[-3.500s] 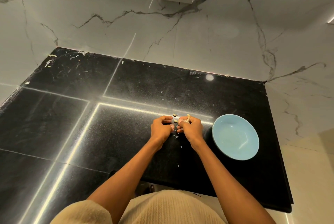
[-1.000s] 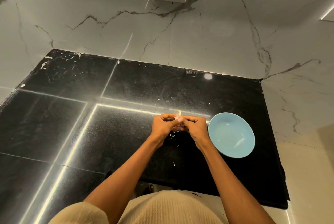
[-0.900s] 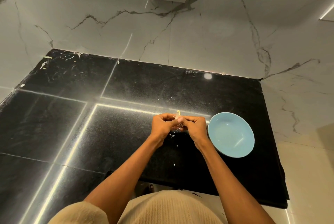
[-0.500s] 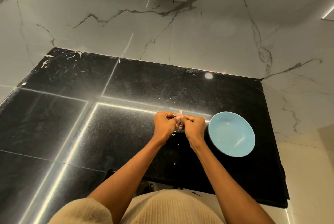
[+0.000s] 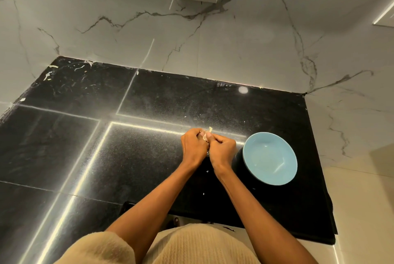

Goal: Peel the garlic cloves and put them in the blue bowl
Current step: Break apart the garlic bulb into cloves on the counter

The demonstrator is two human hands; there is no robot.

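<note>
Both hands work at one spot near the middle of the black bench (image 5: pixel 149 157), knuckles toward the camera; the left hand (image 5: pixel 193 146) has its fingers curled round a garlic clove (image 5: pixel 205 136), of which only a pale sliver shows between the two thumbs; the right hand (image 5: pixel 222 149) is likewise curled, its thumb and forefinger pinching at the top of the same clove. A thin strip of papery skin (image 5: pixel 210 129) stands up just beyond the fingertips.

Compared with a few seconds ago the hands have drawn closer, so that they now press against each other and hide the small heap of cloves that lay on the bench between them; half a second ago the pose was nearly the same, the hands having shifted only slightly toward each other. That suggests the skin is being worked loose rather than already off; the clove is not yet clean.

The blue bowl (image 5: pixel 287 176) sits just right of the right hand, apart from it, and nothing can be seen inside it; so no peeled clove has been delivered so far, by the look of it. A few pale flecks of skin lie on the bench near the wrists.

The next step, as I judge it, is to strip the loosened skin and carry the clove rightward to the bowl.
</note>
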